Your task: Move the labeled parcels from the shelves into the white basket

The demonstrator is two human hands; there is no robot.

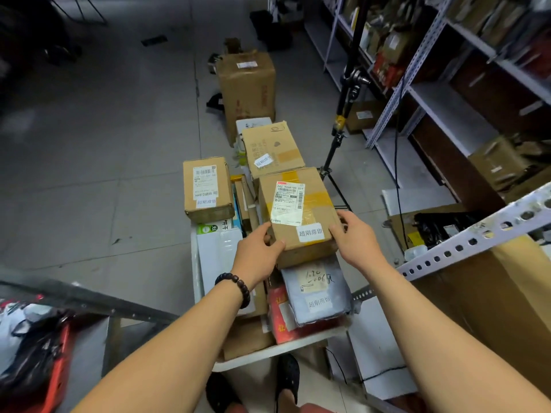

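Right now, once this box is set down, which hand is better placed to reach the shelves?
Likely the right hand: the shelves stand on its side; the left hand holds the box on the far side.

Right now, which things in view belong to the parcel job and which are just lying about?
Job: taped cardboard parcel, gripped by left hand and right hand; white basket; small labeled box and grey mailer on its pile.
Lying about: black light stand, red crate, black cable.
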